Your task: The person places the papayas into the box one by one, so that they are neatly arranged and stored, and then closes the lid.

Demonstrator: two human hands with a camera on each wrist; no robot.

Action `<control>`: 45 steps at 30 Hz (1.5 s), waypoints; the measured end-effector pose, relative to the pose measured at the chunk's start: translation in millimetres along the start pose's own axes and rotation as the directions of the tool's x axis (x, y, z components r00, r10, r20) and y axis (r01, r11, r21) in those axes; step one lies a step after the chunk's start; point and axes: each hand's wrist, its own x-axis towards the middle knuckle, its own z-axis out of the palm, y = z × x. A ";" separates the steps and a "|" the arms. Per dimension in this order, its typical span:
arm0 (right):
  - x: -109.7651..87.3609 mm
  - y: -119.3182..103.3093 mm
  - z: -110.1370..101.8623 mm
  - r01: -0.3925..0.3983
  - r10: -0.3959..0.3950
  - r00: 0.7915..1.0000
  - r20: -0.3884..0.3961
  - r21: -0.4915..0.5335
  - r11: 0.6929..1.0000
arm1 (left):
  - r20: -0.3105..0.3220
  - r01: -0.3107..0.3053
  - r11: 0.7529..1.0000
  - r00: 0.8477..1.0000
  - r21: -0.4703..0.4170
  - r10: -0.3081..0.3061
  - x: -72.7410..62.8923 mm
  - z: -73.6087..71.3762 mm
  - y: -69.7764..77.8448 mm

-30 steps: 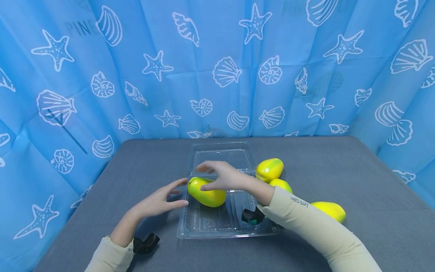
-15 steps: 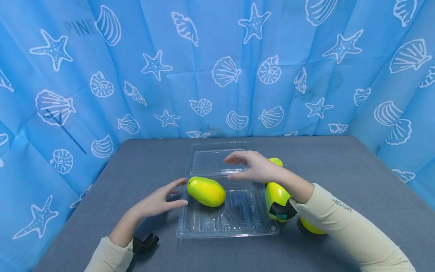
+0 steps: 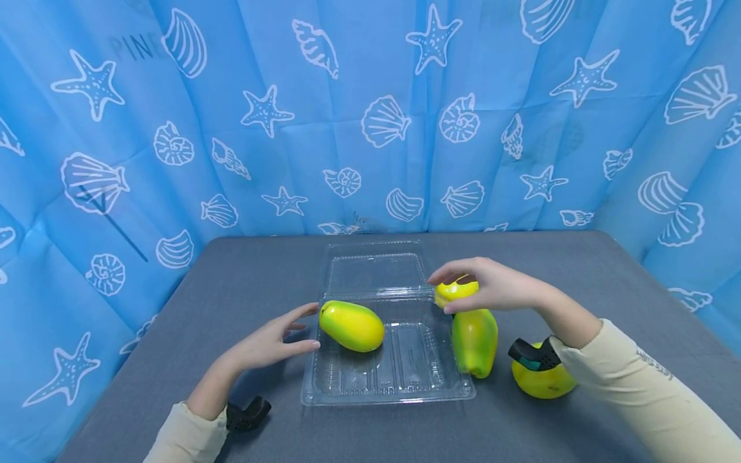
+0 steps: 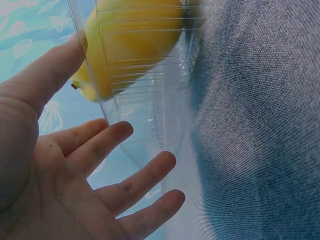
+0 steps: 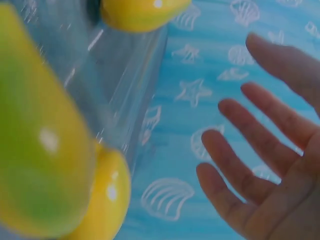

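Observation:
A yellow-green papaya (image 3: 352, 326) lies in the left part of a clear plastic clamshell box (image 3: 388, 400). My left hand (image 3: 269, 344) is at the box's left wall with thumb and fingers spread; in the left wrist view its fingers (image 4: 142, 175) hold nothing. Over the far papaya (image 3: 454, 291), right of the box, hovers my right hand (image 3: 498, 286), its fingers apart and slightly bent. It partly covers that fruit in the head view. Nothing is in its palm (image 5: 295, 200) in the right wrist view. Another papaya (image 3: 476, 341) lies against the box's right side.
The box's lid (image 3: 376, 273) is folded back flat on the grey tabletop (image 3: 260, 276). One more papaya (image 3: 541, 384) sits at the right, partly behind my right wrist camera (image 3: 532, 355). A blue shell-print curtain (image 3: 370, 128) hangs behind the table.
My right hand has moved away from the papaya in the box, rightward to above the papayas beside it. That papaya stays in the box. My left hand has hardly moved.

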 end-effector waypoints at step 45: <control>-19.9 50.2 -8.5 -0.107 0.138 0.936 0.324 -0.113 0.988 | 0.004 0.004 1.000 1.000 0.003 -0.004 -0.9 -0.1 -0.2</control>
